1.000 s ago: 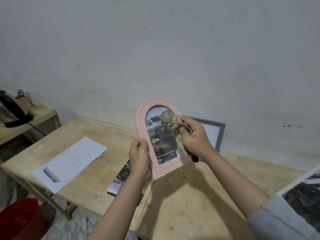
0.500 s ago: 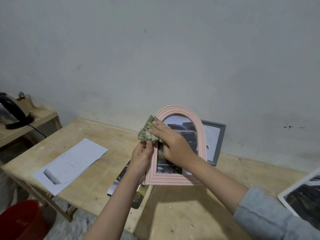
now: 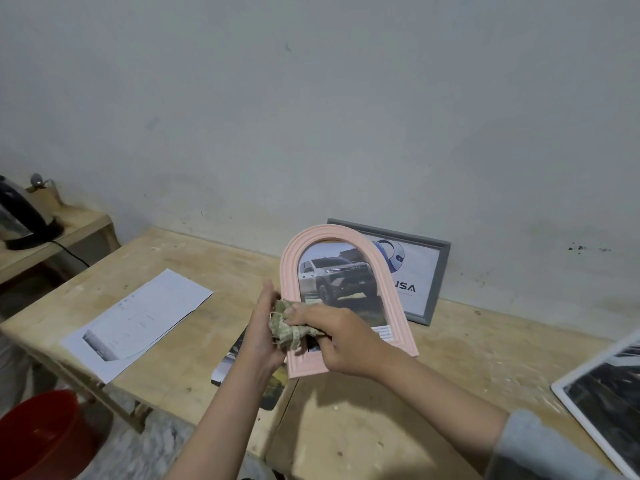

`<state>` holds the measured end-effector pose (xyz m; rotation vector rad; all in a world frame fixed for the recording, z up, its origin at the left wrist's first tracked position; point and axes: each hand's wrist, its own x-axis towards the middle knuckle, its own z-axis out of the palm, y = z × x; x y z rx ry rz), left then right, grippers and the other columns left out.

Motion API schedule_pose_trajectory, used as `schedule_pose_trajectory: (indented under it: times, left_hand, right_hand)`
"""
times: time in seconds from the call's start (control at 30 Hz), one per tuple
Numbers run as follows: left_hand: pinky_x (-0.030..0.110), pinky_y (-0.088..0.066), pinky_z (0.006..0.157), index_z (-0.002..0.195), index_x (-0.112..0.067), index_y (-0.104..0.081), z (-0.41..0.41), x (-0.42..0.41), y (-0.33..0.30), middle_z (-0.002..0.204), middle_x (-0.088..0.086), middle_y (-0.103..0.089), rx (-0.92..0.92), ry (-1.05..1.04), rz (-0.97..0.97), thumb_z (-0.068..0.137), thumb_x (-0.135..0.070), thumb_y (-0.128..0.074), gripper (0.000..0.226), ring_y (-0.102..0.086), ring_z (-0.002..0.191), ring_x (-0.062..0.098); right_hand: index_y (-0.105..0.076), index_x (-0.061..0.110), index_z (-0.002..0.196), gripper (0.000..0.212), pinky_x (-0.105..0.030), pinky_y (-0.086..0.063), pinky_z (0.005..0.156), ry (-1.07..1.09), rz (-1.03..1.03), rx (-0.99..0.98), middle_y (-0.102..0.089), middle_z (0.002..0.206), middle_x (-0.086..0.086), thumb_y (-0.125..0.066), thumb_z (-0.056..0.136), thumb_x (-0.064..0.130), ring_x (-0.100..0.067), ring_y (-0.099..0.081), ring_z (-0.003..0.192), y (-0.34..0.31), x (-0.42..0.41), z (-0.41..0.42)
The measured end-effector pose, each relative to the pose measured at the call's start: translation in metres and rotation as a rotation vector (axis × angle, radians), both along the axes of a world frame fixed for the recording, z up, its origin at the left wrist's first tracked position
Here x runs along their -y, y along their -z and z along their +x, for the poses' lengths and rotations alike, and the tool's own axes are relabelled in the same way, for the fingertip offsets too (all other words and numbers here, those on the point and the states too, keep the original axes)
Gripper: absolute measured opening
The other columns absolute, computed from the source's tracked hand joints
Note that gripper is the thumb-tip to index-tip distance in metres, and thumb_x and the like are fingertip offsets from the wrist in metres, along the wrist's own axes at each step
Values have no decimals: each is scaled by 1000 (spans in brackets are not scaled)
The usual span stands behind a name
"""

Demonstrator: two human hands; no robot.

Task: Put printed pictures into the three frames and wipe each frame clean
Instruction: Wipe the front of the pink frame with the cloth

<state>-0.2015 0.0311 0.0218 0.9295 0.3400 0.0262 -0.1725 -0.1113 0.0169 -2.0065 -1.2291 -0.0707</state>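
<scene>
Wiping step on the pink arched frame (image 3: 346,299), held upright above the surface (image 3: 433,368). Left hand (image 3: 261,336) gripping its edge at 9 o'clock; right hand (image 3: 341,341) pinching the cloth (image 3: 289,330) against lower left. Next, probably: rubbing toward 12 o'clock with light pressure.

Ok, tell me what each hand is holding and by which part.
Left hand grips the pink arched frame by its lower left edge. Right hand holds a bunched cloth pressed against the frame's lower front.

arched frame (image 3: 346,299) before rectangular frame (image 3: 429,271)
</scene>
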Motion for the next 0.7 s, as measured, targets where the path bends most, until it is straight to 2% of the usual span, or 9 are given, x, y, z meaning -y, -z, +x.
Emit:
schedule_pose_trajectory:
  times: [0.07,0.1,0.13,0.2,0.27,0.33,0.43,0.53,0.7]
  left_hand:
    - [24,-47,40,72,-5,-63,-1,-4,5,58,13,-58,-44,10,18,95,-33,-50,38,-59,43,22]
    - [28,-49,47,89,-5,-57,0,-6,6,70,16,-57,-45,-28,33,91,-27,-57,22,-60,52,25]
    - [32,-48,55,98,-9,-52,0,-9,10,81,16,-53,-44,-67,92,87,-25,-63,22,-58,64,26]
    - [37,-41,67,92,-8,-52,3,-12,14,90,14,-47,-32,-102,219,87,-24,-63,20,-46,80,27]
    - [39,-37,73,79,-7,-55,4,-11,15,83,15,-50,-71,-148,321,94,-22,-56,21,-46,81,26]
    - [39,-40,72,74,-10,-56,6,-14,17,75,13,-54,-96,-185,343,96,-20,-52,25,-49,75,25]
    - [47,-45,77,83,-9,-57,11,-22,21,80,15,-57,-147,-244,237,98,-20,-49,20,-53,76,27]
    - [43,-44,70,83,-12,-56,17,-35,22,75,13,-56,-154,-322,227,100,-21,-47,21,-51,69,25]
    - [36,-39,71,80,-15,-54,23,-72,25,75,9,-52,-216,-470,374,100,-22,-43,24,-47,72,22]
  right_hand:
    - [-62,11,118,65,-36,-45,99,-28,-45,-47,-64,123,-5,-39,62,-10,-21,-56,118,0,3,-1]
    - [-63,12,117,63,-39,-48,94,-40,-65,-63,-65,119,-6,-40,63,-9,-24,-59,112,0,5,-2]
    - [-63,13,116,61,-41,-50,89,-54,-88,-73,-66,115,-7,-41,63,-9,-26,-61,107,0,6,-3]
    - [-64,13,114,59,-40,-50,86,-90,-138,-79,-67,112,-6,-44,64,-10,-25,-61,104,-1,8,-5]
    - [-65,15,115,61,-37,-48,89,-125,-190,-96,-67,113,-3,-44,63,-9,-22,-61,105,-2,9,-8]
    - [-65,19,115,61,-36,-49,88,-141,-223,-145,-67,111,0,-44,65,-8,-20,-61,102,1,8,-8]
    - [-65,21,114,49,-35,-49,87,-162,-315,-204,-68,110,0,-49,74,-4,-19,-61,101,5,5,-6]
    - [-66,18,111,42,-34,-49,80,-205,-441,-186,-69,106,-4,-52,77,-3,-21,-61,97,11,0,-6]
    - [-65,20,117,46,-30,-50,84,-134,-384,-225,-67,115,1,-54,78,-1,-14,-59,105,23,-15,13]
